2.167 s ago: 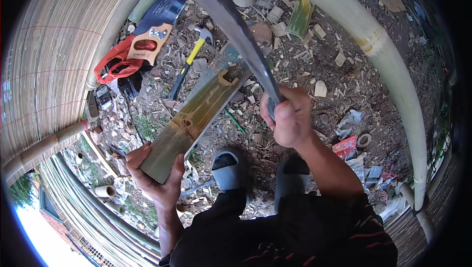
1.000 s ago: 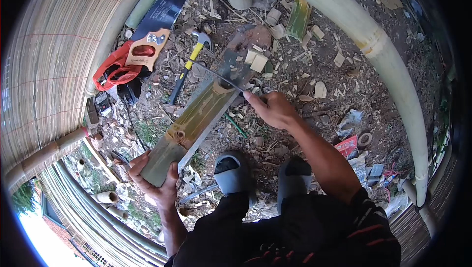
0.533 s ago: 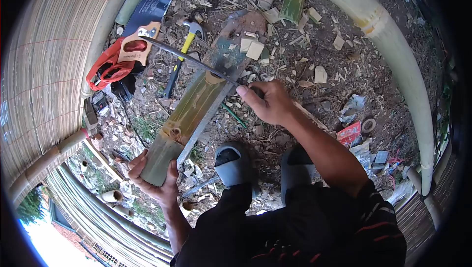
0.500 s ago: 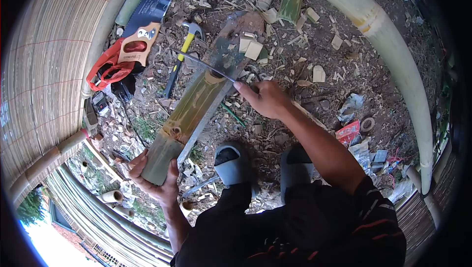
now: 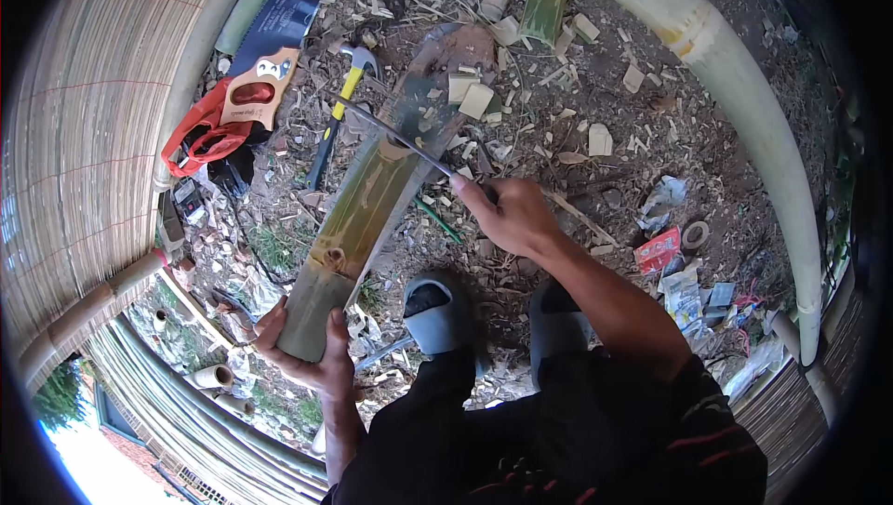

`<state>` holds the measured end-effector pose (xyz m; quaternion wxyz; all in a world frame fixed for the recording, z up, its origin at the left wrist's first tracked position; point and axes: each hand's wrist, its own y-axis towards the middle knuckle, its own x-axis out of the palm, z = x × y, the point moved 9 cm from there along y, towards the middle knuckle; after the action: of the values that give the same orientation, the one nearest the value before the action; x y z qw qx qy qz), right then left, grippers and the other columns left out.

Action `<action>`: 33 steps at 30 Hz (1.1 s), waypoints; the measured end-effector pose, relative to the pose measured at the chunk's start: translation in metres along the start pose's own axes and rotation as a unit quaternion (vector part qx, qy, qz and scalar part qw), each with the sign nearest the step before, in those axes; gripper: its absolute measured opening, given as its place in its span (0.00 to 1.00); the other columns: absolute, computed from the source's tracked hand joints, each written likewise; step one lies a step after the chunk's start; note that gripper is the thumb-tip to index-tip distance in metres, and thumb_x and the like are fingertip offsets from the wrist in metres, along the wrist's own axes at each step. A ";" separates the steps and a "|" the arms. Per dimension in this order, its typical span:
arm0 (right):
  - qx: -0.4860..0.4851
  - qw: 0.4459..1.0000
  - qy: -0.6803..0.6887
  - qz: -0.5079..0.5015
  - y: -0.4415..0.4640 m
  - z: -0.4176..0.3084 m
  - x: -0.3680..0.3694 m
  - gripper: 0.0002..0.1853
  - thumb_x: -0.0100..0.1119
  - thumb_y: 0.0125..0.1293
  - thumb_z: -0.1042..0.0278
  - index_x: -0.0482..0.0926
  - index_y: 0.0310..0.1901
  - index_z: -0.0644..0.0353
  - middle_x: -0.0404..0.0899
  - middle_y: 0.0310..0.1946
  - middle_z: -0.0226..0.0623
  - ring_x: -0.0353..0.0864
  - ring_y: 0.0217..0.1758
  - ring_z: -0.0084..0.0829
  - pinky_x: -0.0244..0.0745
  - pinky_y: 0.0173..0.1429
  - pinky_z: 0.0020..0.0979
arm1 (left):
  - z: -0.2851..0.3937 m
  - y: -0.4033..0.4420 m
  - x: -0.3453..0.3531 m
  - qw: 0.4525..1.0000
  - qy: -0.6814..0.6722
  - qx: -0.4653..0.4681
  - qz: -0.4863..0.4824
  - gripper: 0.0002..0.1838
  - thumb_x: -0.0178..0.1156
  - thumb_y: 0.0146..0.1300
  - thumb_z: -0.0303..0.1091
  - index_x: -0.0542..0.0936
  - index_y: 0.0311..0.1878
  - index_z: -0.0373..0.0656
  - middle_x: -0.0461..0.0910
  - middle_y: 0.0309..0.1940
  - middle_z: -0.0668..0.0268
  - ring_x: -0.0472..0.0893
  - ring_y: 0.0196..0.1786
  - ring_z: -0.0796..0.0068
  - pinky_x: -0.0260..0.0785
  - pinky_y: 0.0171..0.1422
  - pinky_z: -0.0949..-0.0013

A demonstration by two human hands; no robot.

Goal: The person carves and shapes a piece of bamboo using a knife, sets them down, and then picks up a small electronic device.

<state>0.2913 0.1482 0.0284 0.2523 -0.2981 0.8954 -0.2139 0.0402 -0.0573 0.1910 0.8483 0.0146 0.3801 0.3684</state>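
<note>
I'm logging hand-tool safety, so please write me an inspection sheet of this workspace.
Surface: a stained plank on bare ground, with pale chips on it.
Work: a split bamboo piece lies along the plank; a long blade crosses its far end, contact unclear.
Clutter: hammer, saw and red cloth to the left; tape roll and red packet to the right.
Hands: left hand grips the bamboo's near end; right hand holds the blade's handle.
Cables: a thin dark line on the ground, cord or wire, cannot tell.
Surroundings: slatted screen left, thick bamboo pole right, open-toed slippers near the work.
</note>
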 end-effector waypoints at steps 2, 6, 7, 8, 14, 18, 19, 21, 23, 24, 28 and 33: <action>-0.117 0.991 0.059 0.038 -0.010 -0.047 -0.018 0.37 0.53 0.79 0.35 0.80 0.21 0.61 0.72 0.11 0.32 0.77 0.15 0.28 0.68 0.23 0.36 | -0.005 -0.002 0.005 1.000 0.011 0.008 0.001 0.38 0.81 0.58 0.39 0.66 0.64 0.44 0.71 0.58 0.56 0.73 0.65 0.58 0.67 0.71 0.50; 0.005 0.999 -0.048 0.019 0.020 0.050 0.011 0.36 0.57 0.78 0.36 0.80 0.20 0.61 0.71 0.11 0.31 0.73 0.15 0.26 0.66 0.23 0.38 | -0.005 -0.003 -0.006 1.000 0.012 -0.007 -0.009 0.37 0.81 0.61 0.39 0.66 0.64 0.44 0.71 0.58 0.56 0.75 0.64 0.57 0.73 0.68 0.51; 0.039 0.999 -0.022 -0.019 0.018 0.040 0.009 0.33 0.60 0.77 0.40 0.81 0.22 0.62 0.71 0.11 0.29 0.74 0.15 0.26 0.66 0.23 0.38 | -0.011 0.000 -0.009 1.000 -0.006 -0.005 -0.014 0.37 0.80 0.61 0.40 0.66 0.64 0.45 0.71 0.58 0.55 0.76 0.62 0.58 0.78 0.63 0.55; 0.020 0.999 -0.032 -0.013 0.025 0.023 -0.002 0.33 0.60 0.77 0.40 0.81 0.22 0.62 0.71 0.11 0.29 0.74 0.15 0.26 0.66 0.23 0.38 | -0.019 0.000 -0.001 1.000 -0.025 -0.007 0.002 0.36 0.80 0.61 0.40 0.65 0.63 0.45 0.71 0.58 0.55 0.77 0.60 0.59 0.82 0.58 0.58; -0.032 0.998 0.059 0.003 0.009 0.022 0.015 0.35 0.58 0.78 0.38 0.82 0.22 0.63 0.73 0.11 0.32 0.73 0.14 0.28 0.66 0.22 0.38 | -0.017 -0.006 -0.005 1.000 -0.010 -0.015 -0.007 0.34 0.78 0.62 0.35 0.65 0.63 0.44 0.73 0.59 0.53 0.81 0.53 0.61 0.86 0.40 0.68; -0.005 1.000 0.003 0.016 0.011 0.019 -0.003 0.38 0.58 0.77 0.35 0.80 0.18 0.62 0.73 0.10 0.32 0.72 0.12 0.29 0.64 0.20 0.39 | -0.028 -0.002 0.001 0.995 -0.063 -0.073 0.004 0.35 0.80 0.60 0.40 0.67 0.61 0.45 0.70 0.55 0.61 0.72 0.63 0.62 0.67 0.70 0.49; -0.039 0.999 0.008 0.035 0.002 0.002 -0.009 0.37 0.58 0.77 0.36 0.81 0.20 0.63 0.73 0.10 0.32 0.72 0.12 0.29 0.64 0.21 0.38 | -0.028 -0.002 0.000 0.997 -0.057 -0.057 -0.003 0.34 0.79 0.62 0.39 0.66 0.62 0.44 0.71 0.57 0.57 0.77 0.57 0.62 0.76 0.55 0.59; -0.126 0.989 0.071 0.040 -0.005 -0.011 -0.007 0.37 0.58 0.77 0.36 0.81 0.19 0.62 0.73 0.10 0.32 0.71 0.12 0.28 0.64 0.21 0.39 | -0.030 -0.004 -0.001 0.998 -0.047 -0.041 0.005 0.33 0.78 0.63 0.37 0.65 0.63 0.43 0.73 0.59 0.53 0.82 0.49 0.62 0.85 0.37 0.69; -0.103 0.993 0.051 0.022 0.006 0.013 0.013 0.35 0.58 0.78 0.37 0.80 0.21 0.62 0.71 0.10 0.30 0.73 0.13 0.27 0.63 0.20 0.36 | -0.029 -0.003 -0.005 1.000 -0.022 -0.022 0.000 0.34 0.78 0.63 0.38 0.65 0.63 0.43 0.73 0.59 0.53 0.82 0.47 0.62 0.85 0.36 0.69; -0.105 0.993 0.050 0.027 0.003 0.010 0.005 0.35 0.58 0.78 0.37 0.80 0.21 0.62 0.71 0.10 0.30 0.73 0.13 0.27 0.63 0.20 0.36 | -0.026 -0.001 -0.003 1.000 -0.007 0.003 -0.003 0.34 0.78 0.63 0.38 0.65 0.63 0.43 0.73 0.59 0.53 0.83 0.45 0.62 0.84 0.36 0.69; 0.044 0.998 0.009 -0.054 0.000 0.017 0.000 0.32 0.56 0.79 0.39 0.81 0.25 0.61 0.71 0.13 0.29 0.75 0.15 0.24 0.66 0.22 0.32 | -0.037 -0.004 0.000 0.997 -0.067 -0.037 0.019 0.35 0.78 0.63 0.40 0.65 0.63 0.43 0.73 0.58 0.54 0.83 0.43 0.61 0.85 0.36 0.69; -0.045 0.992 0.119 -0.018 0.002 0.009 0.007 0.35 0.55 0.78 0.38 0.80 0.20 0.60 0.73 0.11 0.32 0.72 0.15 0.26 0.69 0.26 0.40 | -0.019 0.000 -0.005 0.998 0.040 0.030 -0.023 0.36 0.79 0.62 0.40 0.64 0.64 0.43 0.74 0.57 0.54 0.84 0.45 0.62 0.83 0.39 0.67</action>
<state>0.2910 0.1436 0.0181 0.1265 -0.2980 0.9221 -0.2120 0.0257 -0.0657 0.1803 0.8399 0.0166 0.4251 0.3370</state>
